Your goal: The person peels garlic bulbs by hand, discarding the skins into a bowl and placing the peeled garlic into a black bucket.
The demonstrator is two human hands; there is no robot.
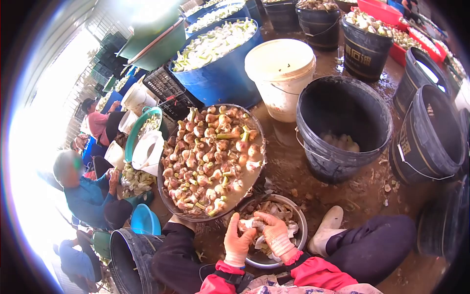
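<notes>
My left hand (pixel 236 241), in an orange glove with a pale cuff, grips a whitish garlic bulb (pixel 250 224) between thumb and fingers. Opposite it, my right hand (pixel 275 232), gloved alike, has its fingers closed on the same bulb from the other side. Both hands are above a metal basin (pixel 302 230) holding loose garlic skins (pixel 280 211). Just beyond stands a wide dark tub (pixel 169 208) of garlic bulbs (pixel 203 157) with short cut stems, lying in cloudy water.
Black buckets (pixel 318 164) stand to the right, one with pale bulbs at its bottom. A white bucket (pixel 279 98) and a blue tub (pixel 220 81) of cut stalks are ahead. People (pixel 81 191) sit at left. My shoe (pixel 327 230) is on wet brown ground.
</notes>
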